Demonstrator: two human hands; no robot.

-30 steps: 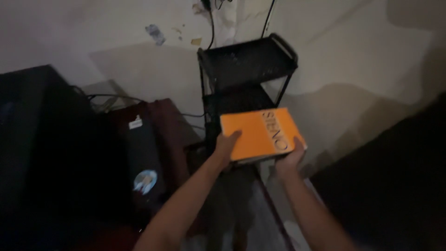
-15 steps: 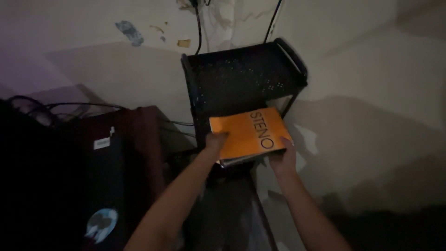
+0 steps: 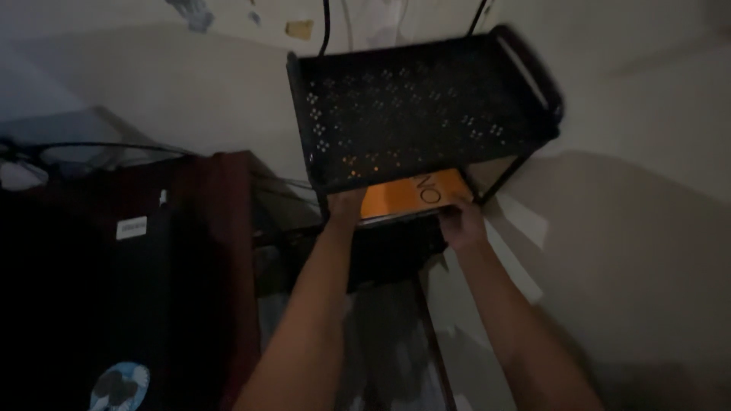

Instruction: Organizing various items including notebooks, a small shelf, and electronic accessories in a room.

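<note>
Both hands gripping an orange notebook [image 3: 407, 194], half tucked onto the middle tier of a black perforated shelf rack [image 3: 419, 106]: left hand [image 3: 346, 205] pinching the near left corner, right hand [image 3: 461, 222] closed on the near right edge. Likely light, thin and flexible; best held at both near corners.

A dim home corner is showing here: a black perforated metal shelf rack [image 3: 411, 106] is standing against a scuffed pale wall [image 3: 152, 91], cables [image 3: 91, 148] trailing beside it.
</note>
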